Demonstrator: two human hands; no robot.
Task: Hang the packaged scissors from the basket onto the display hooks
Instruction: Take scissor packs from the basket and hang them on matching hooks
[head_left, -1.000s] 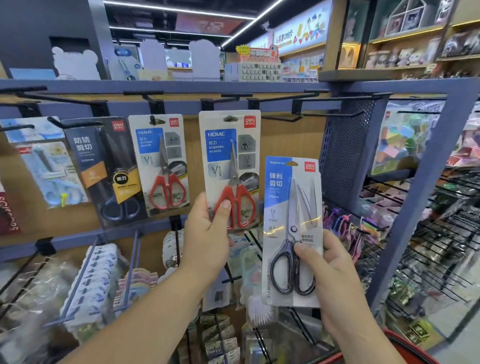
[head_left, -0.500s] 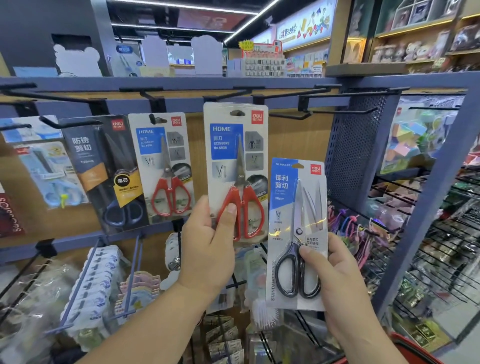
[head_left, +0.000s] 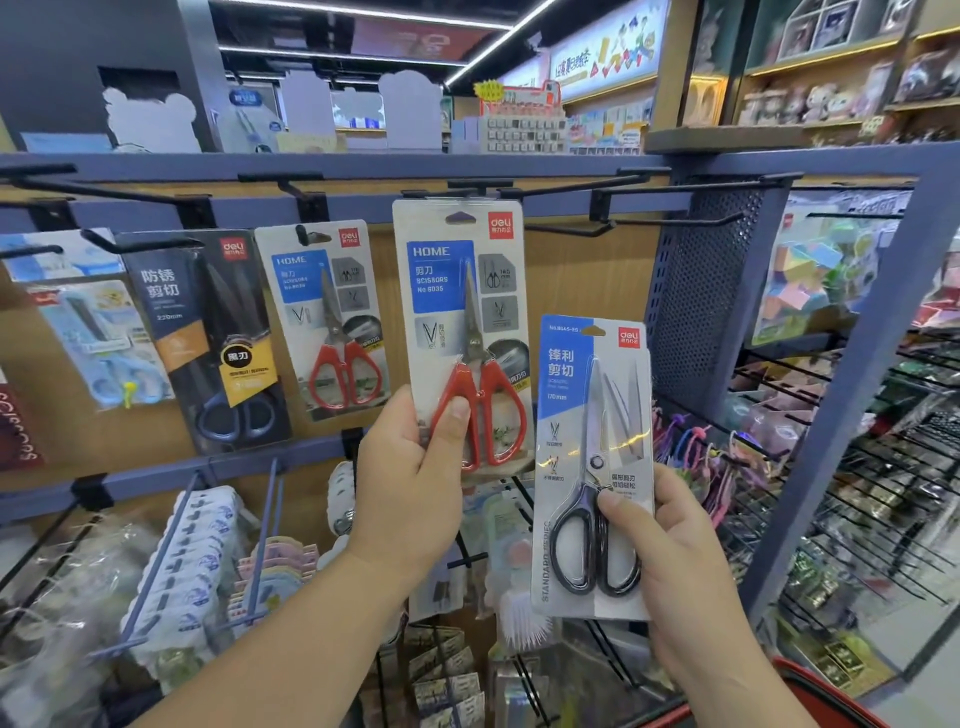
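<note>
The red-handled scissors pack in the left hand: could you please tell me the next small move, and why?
Probably raise the pack with the left hand and slide its hang hole onto the empty hook just above; the hole looks unthreaded.

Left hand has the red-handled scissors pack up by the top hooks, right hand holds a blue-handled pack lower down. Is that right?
Not quite: the head view shows the right hand holding a black-handled pack, not blue, lower down. The left hand does have the red-handled scissors pack up by the top hooks.
</note>
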